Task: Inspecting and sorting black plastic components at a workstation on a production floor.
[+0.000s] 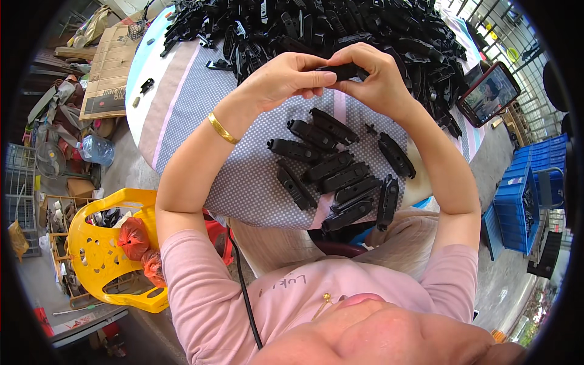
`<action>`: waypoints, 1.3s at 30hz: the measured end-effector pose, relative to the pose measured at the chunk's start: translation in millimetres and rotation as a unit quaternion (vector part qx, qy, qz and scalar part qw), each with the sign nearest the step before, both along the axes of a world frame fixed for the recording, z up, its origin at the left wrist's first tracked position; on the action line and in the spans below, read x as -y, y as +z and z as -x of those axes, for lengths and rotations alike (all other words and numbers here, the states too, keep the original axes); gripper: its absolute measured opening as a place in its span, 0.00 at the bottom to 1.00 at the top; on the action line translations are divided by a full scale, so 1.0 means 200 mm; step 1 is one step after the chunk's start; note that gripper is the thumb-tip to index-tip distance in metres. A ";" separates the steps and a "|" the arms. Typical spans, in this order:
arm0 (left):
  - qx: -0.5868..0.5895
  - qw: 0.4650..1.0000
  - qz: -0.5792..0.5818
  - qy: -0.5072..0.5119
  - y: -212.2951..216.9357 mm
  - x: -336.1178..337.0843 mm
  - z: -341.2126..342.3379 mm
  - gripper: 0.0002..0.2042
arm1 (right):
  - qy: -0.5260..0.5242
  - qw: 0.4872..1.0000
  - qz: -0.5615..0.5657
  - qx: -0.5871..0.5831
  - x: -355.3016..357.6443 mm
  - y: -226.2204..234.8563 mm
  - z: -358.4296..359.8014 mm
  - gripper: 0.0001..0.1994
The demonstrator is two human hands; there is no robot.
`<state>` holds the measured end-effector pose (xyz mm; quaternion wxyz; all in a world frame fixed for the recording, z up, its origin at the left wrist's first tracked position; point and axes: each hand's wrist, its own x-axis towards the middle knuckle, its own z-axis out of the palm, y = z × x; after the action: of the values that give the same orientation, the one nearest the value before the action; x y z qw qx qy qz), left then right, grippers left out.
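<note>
A small black plastic part [344,71] is held level between both hands, above the far half of the table. My left hand [285,80] pinches its left end between thumb and fingers. My right hand [378,78] curls around its right end, thumb underneath. The fingers cover much of the part, so its full shape is hidden. Nearer to me, several finished-looking black elongated plastic pieces [345,176] lie in a loose group on the cloth. Right behind my hands rises a large heap of similar black parts [316,27].
A dotted, striped cloth covers the round table [201,131]. At the right edge stands a phone [488,94] with a lit screen. A yellow plastic chair [91,243] holding red bags [134,238] is at left. Blue crates [517,207] stand right; a cardboard sheet [109,73] leans far left.
</note>
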<state>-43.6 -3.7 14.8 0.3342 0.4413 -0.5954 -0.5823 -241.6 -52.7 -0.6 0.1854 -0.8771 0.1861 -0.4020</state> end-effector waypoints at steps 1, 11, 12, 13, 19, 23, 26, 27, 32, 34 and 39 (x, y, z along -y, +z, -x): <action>-0.013 1.000 0.007 0.000 0.00 0.00 0.00 0.20 | 0.016 1.000 -0.011 0.020 0.00 0.00 0.00 0.14; -0.097 0.995 0.009 0.014 -0.01 0.01 -0.02 0.19 | -0.002 0.996 -0.091 0.005 -0.02 0.03 0.02 0.13; -0.097 0.995 0.009 0.015 -0.01 0.01 -0.02 0.19 | -0.002 0.996 -0.091 0.005 -0.01 0.03 0.02 0.13; -0.106 0.994 0.009 0.011 0.00 0.02 -0.02 0.19 | 0.008 0.996 -0.093 0.014 -0.01 0.03 0.02 0.13; -0.068 0.992 0.097 0.046 -0.01 0.00 0.00 0.19 | 0.007 0.999 0.025 0.020 0.01 0.00 0.01 0.17; 0.160 0.943 0.282 0.082 0.02 -0.03 0.01 0.19 | -0.018 0.997 -0.001 0.071 0.00 0.03 0.00 0.23; 0.186 0.931 0.305 0.080 0.03 -0.03 0.03 0.19 | 0.006 0.995 -0.093 -0.023 0.06 0.02 0.06 0.27; 0.186 0.930 0.305 0.081 0.02 -0.04 0.04 0.19 | 0.022 0.989 -0.126 -0.079 0.06 0.03 0.07 0.27; 0.243 0.898 0.354 0.094 0.03 -0.05 0.06 0.17 | 0.016 0.989 -0.098 -0.112 0.05 0.06 0.08 0.26; 0.249 0.893 0.361 0.097 0.03 -0.06 0.06 0.17 | 0.004 0.992 -0.074 -0.098 0.04 0.07 0.07 0.22; 0.207 0.866 0.439 0.121 0.01 -0.05 0.06 0.16 | -0.047 0.996 0.014 -0.070 -0.01 0.09 0.07 0.18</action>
<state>-55.8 6.2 16.9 0.4305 0.4282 -0.7867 -0.1111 -255.3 -51.5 16.7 0.1407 -0.8960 0.2343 -0.3500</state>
